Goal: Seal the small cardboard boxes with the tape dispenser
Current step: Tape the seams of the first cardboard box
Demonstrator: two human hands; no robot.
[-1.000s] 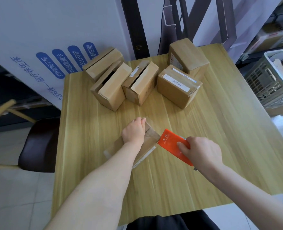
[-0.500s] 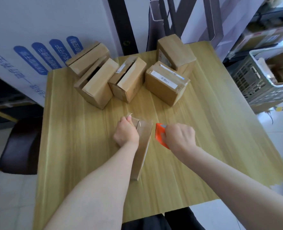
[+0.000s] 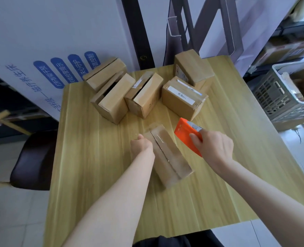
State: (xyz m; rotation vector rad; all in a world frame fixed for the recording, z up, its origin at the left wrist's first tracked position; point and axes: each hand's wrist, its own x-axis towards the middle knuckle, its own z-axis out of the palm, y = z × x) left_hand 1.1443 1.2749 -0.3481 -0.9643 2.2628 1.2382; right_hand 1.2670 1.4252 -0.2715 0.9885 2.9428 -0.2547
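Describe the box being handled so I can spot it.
On the wooden table, five boxes cluster at the far edge. One box lies nearer the person, between the left hand and the orange tape dispenser, its centre seam facing up.

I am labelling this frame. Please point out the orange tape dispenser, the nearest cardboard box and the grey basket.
orange tape dispenser (image 3: 185,132), head view, orange side face.
nearest cardboard box (image 3: 172,153), head view, right top flap.
grey basket (image 3: 279,98), head view, perforated front wall.

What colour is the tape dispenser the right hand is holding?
The tape dispenser in the right hand is bright orange with a grey metal tip; head view.
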